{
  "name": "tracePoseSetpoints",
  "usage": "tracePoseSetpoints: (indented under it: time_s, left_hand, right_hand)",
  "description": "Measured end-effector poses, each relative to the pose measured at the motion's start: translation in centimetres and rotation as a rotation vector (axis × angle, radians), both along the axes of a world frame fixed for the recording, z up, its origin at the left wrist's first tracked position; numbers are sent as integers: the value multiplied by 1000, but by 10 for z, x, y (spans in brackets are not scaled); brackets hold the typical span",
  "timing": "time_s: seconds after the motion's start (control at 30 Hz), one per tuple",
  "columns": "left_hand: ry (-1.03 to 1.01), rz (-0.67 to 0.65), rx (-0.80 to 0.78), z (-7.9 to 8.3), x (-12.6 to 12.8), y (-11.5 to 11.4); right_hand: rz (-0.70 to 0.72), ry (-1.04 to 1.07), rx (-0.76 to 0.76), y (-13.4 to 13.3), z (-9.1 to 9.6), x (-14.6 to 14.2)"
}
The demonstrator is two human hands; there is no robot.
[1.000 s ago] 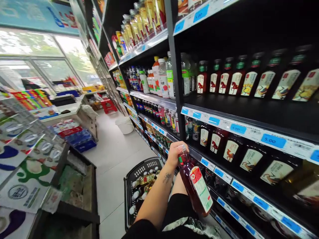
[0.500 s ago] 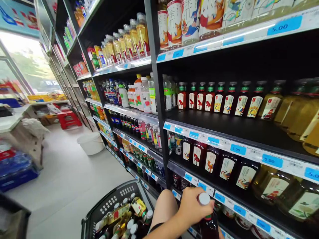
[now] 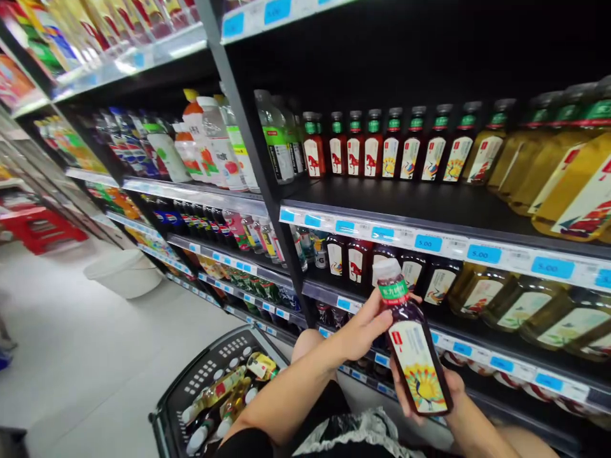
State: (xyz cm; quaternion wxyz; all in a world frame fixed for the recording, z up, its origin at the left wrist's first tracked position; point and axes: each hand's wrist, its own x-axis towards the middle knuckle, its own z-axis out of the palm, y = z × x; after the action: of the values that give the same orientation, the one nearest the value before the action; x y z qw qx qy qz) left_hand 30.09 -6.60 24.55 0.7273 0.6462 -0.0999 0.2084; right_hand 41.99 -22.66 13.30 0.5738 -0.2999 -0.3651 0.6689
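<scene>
A dark red drink bottle (image 3: 414, 343) with a white cap, green neck band and a peacock label is upright in front of the shelf (image 3: 429, 245). My left hand (image 3: 365, 327) pinches its neck from the left. From below, my right hand (image 3: 442, 397) cups the bottle's bottom, fingers wrapped behind the label. Rows of similar bottles (image 3: 382, 149) line the shelves behind. By my knee on the floor sits a black shopping basket (image 3: 210, 375) with several bottles in it.
Black shelving with blue price tags runs along the right side, packed with drinks. A white bucket (image 3: 121, 273) stands on the pale floor at the left, and a red stool (image 3: 38, 229) is farther back. The aisle floor stretches left of the basket.
The bottle has come up from low at the frame's bottom to shelf height. My right hand has joined under it. The view has swung right and down toward the shelves.
</scene>
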Motion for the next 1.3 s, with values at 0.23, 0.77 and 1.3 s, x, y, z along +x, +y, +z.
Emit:
tracePoseSetpoints:
  time_s: [0.23,0.77,1.3]
  left_hand:
    - [45,106,-38,-2,2,-1]
    - [5,74,86,8,-7,2]
    - [-140,201,-554,-31,8,-14]
  right_hand:
    - [159,447,341,15,11,-33]
    - [-315,35,173,-11,-7,-34]
    - [-796,-1286,24,-72,-48,32]
